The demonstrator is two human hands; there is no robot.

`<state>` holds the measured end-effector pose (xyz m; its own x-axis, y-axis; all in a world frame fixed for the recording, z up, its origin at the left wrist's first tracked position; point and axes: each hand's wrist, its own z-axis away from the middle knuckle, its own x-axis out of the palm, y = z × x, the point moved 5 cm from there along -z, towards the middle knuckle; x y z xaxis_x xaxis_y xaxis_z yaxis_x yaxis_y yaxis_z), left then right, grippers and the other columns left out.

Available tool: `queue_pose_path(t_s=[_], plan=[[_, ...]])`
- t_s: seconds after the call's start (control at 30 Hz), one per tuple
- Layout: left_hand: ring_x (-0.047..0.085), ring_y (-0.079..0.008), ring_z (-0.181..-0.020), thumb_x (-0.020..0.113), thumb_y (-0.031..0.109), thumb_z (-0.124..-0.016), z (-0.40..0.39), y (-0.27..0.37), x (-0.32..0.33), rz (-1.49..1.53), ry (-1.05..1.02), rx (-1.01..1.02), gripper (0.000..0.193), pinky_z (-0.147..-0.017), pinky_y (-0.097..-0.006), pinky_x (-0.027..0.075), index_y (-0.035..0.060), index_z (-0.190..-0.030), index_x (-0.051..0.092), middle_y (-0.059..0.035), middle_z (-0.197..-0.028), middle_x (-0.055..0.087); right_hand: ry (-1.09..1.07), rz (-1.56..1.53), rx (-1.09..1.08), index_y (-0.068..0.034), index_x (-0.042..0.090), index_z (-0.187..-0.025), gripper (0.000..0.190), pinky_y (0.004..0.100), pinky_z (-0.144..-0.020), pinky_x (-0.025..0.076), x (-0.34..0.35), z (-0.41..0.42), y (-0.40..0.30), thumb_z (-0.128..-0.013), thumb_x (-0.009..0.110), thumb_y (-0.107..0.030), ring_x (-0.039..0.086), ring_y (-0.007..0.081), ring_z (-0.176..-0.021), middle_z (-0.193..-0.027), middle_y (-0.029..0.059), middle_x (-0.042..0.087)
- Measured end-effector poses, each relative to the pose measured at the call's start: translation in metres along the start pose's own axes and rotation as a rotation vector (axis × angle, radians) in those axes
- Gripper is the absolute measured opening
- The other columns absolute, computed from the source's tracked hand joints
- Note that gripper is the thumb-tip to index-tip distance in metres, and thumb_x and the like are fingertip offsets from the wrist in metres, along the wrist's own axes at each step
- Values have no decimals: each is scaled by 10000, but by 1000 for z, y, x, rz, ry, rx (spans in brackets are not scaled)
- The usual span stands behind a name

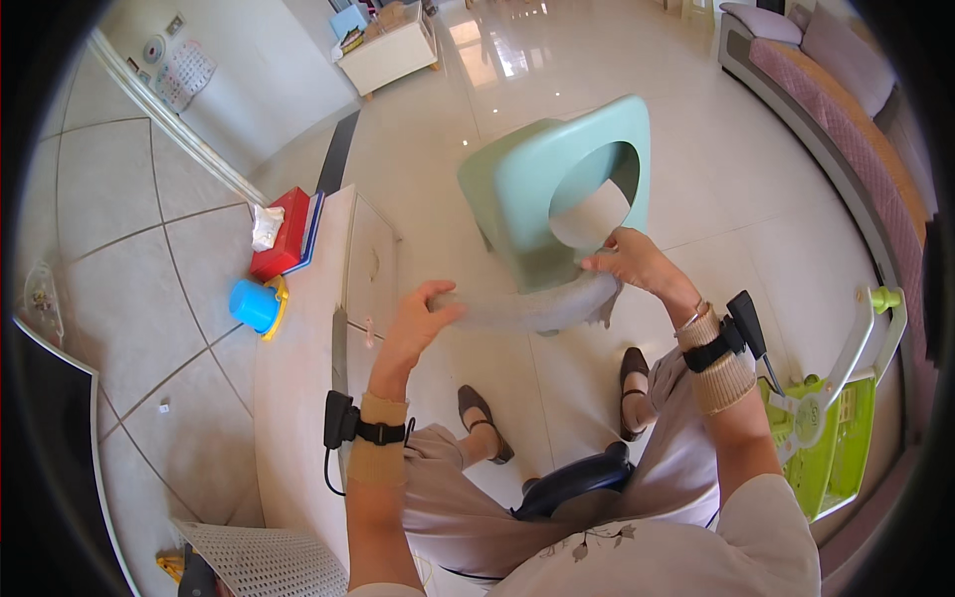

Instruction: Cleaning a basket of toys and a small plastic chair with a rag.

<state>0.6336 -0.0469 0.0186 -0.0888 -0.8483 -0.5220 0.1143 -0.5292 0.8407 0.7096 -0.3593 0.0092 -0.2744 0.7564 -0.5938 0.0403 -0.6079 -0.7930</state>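
Note:
A grey cloth is stretched in a sagging band between my two hands, slightly blurred. My left hand pinches its left end between thumb and fingers. The other end is gripped by my right hand, with a loose corner hanging below. Just beyond the cloth, a mint-green plastic chair with a large round opening is tipped at an angle on the floor. The right hand is at the lower edge of that opening; whether it touches the chair I cannot tell. The cloth overlaps the chair's near edge.
To the left runs a pale cabinet bearing a red tissue box and a blue toy bucket. A green folding cart stands close on the right, before a sofa. Glossy tiles cover the floor.

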Motion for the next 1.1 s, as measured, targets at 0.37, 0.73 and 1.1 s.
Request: queue_pose_path(t_s=[0.37,0.73,1.1], plan=[[541,-323,-832,755,211,-632,-18,-38,12,-597,245,228,382,-740,-381,439,-7,-921,630,-169,-842,546,-51,439,-307,-17,662,-882,396,386,-841,441,33,8,-20,-640,746,-319,545,369,-958,-1112,231,558],[589,-110,-709,626,242,-831,-20,-23,20,381,-61,-159,255,-634,-249,461,-8,-870,658,-26,-853,638,34,26,-37,21,626,-715,397,369,-594,456,22,-3,-18,-747,642,-374,544,248,-597,-682,117,616],[519,-215,-1119,402,399,-961,7,27,99,671,-632,63,489,-892,-394,479,20,-1270,433,-107,-1184,535,-168,-147,-343,41,464,-1089,547,379,-732,466,94,14,-29,-747,706,-310,595,291,-862,-888,172,600]])
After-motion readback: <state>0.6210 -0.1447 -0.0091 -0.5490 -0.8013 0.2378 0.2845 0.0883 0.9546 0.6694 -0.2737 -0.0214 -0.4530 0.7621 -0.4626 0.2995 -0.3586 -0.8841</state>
